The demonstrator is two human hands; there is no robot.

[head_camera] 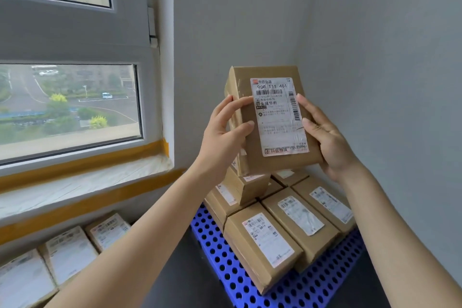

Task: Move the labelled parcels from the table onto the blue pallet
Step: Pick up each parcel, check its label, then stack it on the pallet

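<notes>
Starting at the far left, a bunch of labelled parcels [67, 255] are still waiting down low by the window [70, 102]. I'm guessing that's the table, but the surface itself is hidden under them, so I can't swear to it.

Moving right, the left hand [222, 132] is gripping the left edge of the held parcel [270, 120], thumb and fingertips curled onto its front face. The box is being held up in the air, tilted, shipping label [280, 117] facing the camera, hovering above the stack. The right hand [327, 137] is wrapping around the right edge, thumb lying over the label's side, fingers going out of sight behind the box.

Underneath, the blue pallet [217, 252] is carrying a row of parcels lying flat, and behind them a smaller box [247, 187] is sitting crooked on top of the others, just below the held one.

What could go wrong, in my opinion:
- that crooked box looks like a poor base, so setting the new one on it could be asking for a slide or a topple
- tape on the cardboard looks slick, and both hands are only catching the edges, so loosening one side early could be letting it drop onto the stack
- the pallet's sitting close to the wall [387, 82] on the right, so a swing that way could clip it
</notes>
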